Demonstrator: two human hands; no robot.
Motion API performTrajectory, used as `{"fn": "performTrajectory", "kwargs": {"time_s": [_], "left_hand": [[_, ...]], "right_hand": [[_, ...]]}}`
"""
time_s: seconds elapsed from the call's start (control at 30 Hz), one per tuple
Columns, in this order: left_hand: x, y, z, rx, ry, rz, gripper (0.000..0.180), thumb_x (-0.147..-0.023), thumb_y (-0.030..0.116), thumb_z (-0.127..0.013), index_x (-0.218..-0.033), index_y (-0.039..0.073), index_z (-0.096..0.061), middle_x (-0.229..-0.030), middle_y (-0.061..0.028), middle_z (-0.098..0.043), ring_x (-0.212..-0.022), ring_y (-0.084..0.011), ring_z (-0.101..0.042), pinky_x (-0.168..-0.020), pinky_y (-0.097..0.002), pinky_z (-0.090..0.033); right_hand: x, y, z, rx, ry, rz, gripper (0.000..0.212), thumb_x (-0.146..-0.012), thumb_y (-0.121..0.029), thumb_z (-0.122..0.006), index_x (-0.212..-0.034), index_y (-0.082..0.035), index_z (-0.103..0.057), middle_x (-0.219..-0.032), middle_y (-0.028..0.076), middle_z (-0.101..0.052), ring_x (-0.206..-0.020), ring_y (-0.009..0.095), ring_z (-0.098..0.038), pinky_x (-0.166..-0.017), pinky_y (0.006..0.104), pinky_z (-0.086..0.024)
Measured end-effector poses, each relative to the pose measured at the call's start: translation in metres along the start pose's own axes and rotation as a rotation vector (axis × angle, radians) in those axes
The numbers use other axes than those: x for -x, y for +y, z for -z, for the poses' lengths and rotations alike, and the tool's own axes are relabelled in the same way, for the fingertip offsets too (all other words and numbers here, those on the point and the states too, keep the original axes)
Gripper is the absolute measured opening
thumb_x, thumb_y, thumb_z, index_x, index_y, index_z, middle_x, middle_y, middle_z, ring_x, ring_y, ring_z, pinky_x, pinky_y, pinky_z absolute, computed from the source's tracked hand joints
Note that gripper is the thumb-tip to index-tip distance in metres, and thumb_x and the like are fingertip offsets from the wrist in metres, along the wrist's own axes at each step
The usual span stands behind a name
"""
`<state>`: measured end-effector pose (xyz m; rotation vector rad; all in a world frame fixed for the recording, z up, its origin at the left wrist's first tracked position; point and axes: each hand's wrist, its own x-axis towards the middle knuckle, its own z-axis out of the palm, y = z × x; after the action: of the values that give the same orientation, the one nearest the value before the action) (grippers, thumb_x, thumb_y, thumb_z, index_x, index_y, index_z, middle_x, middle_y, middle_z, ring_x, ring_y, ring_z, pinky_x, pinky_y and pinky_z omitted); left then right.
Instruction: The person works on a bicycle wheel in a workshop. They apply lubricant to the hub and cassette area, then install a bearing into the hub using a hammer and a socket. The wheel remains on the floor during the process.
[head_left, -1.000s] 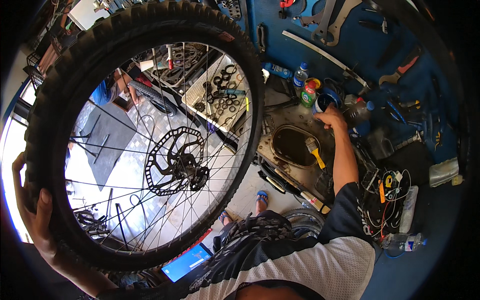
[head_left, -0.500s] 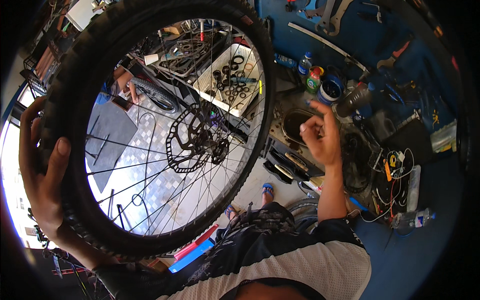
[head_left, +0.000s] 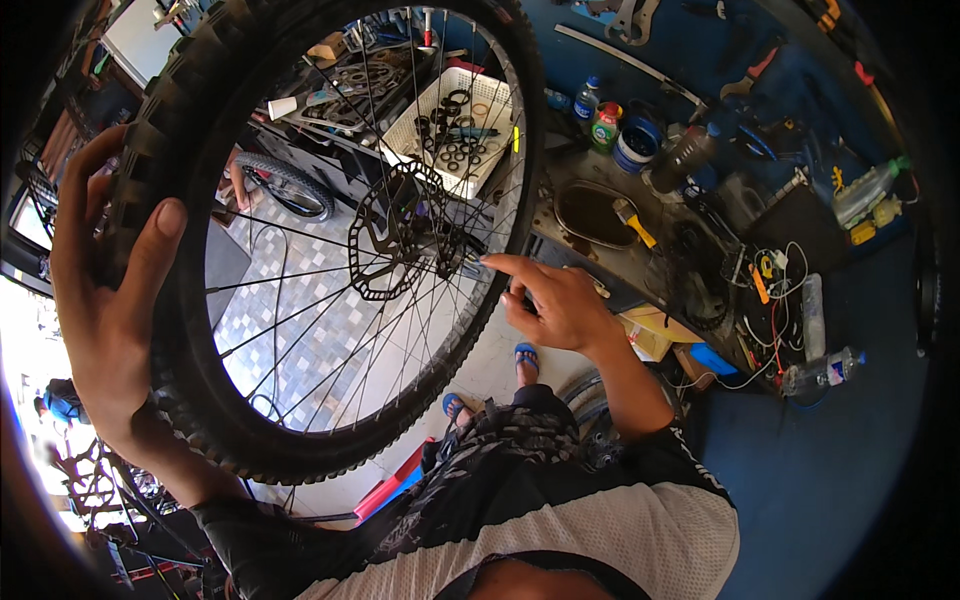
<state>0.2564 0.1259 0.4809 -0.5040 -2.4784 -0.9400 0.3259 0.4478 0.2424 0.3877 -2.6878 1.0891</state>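
Note:
A bicycle wheel (head_left: 222, 440) with a knobby black tyre is held up on the left side, tilted toward me. My left hand (head_left: 115, 310) grips its tyre at the left, thumb on the near side and fingers wrapped behind. At the wheel's middle sit a black brake disc (head_left: 365, 285) and the hub (head_left: 447, 255), with dark spokes running out to the rim. My right hand (head_left: 560, 305) is at the wheel's right edge, index finger stretched toward the hub and the other fingers bent. Nothing shows between its fingers; whether the fingertip touches the wheel, I cannot tell.
Behind the wheel, a white basket (head_left: 400, 135) holds several black rings. On the bench at right are an oval pan (head_left: 570, 238), a yellow-handled brush (head_left: 638, 225), bottles (head_left: 587, 100) and a blue-rimmed tub (head_left: 637, 150). Another person's arm (head_left: 238, 180) shows far left, near a tyre (head_left: 300, 200).
My right hand has come down and left, from over the oval pan to the wheel's edge near the hub. The yellow-handled brush now shows. My left hand still grips the tyre; the view has shifted.

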Motion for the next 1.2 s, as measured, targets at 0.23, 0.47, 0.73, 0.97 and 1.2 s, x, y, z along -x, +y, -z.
{"fn": "performTrajectory", "kwargs": {"time_s": [0.23, 0.47, 0.73, 0.97, 1.2], "left_hand": [[0.003, -0.006, 0.001, 0.022, -0.020, -0.071, 0.061, -0.096, 0.022, -0.075, -0.148, 0.007, -0.048, -0.125, -0.0163, -0.065, -0.106, -0.0221, -0.068, -0.090, -0.0301, -0.053], [0.001, -0.011, 0.004, 0.015, -0.051, -0.096, 0.060, -0.096, 0.024, -0.075, -0.148, 0.009, -0.049, -0.126, -0.0180, -0.065, -0.106, -0.0253, -0.069, -0.089, -0.0317, -0.054], [0.001, -0.014, 0.002, -0.046, -0.042, -0.112, 0.062, -0.096, 0.026, -0.074, -0.149, 0.009, -0.048, -0.129, -0.0190, -0.064, -0.111, -0.0259, -0.068, -0.097, -0.0334, -0.051], [0.001, -0.011, 0.001, 0.008, -0.034, -0.075, 0.060, -0.095, 0.025, -0.075, -0.148, 0.010, -0.050, -0.129, -0.0187, -0.065, -0.112, -0.0263, -0.068, -0.097, -0.0338, -0.051], [0.000, -0.015, 0.002, -0.055, -0.052, -0.104, 0.061, -0.096, 0.024, -0.074, -0.149, 0.010, -0.049, -0.130, -0.0186, -0.065, -0.113, -0.0267, -0.068, -0.099, -0.0344, -0.051]], "right_hand": [[-0.018, 0.007, -0.022, 0.224, 0.012, 0.121, 0.051, -0.087, -0.014, -0.067, -0.136, -0.018, -0.056, -0.089, 0.012, -0.073, -0.067, 0.035, -0.071, -0.057, 0.0484, -0.056], [-0.029, 0.014, -0.026, 0.346, -0.005, 0.172, 0.048, -0.085, -0.014, -0.068, -0.131, -0.017, -0.058, -0.087, 0.013, -0.072, -0.065, 0.035, -0.071, -0.054, 0.0483, -0.056], [-0.029, 0.016, -0.022, -0.343, -0.215, -0.120, 0.049, -0.087, -0.019, -0.068, -0.135, -0.016, -0.056, -0.079, 0.009, -0.069, -0.070, 0.032, -0.070, -0.061, 0.0426, -0.054], [-0.023, 0.013, -0.028, 0.151, -0.054, 0.028, 0.056, -0.090, -0.024, -0.067, -0.143, -0.020, -0.052, -0.085, 0.008, -0.071, -0.070, 0.030, -0.072, -0.062, 0.0451, -0.057], [-0.017, 0.013, -0.044, 0.435, -0.030, 0.062, 0.056, -0.091, -0.025, -0.065, -0.146, -0.023, -0.052, -0.088, 0.013, -0.071, -0.068, 0.031, -0.073, -0.057, 0.0440, -0.059]]}}
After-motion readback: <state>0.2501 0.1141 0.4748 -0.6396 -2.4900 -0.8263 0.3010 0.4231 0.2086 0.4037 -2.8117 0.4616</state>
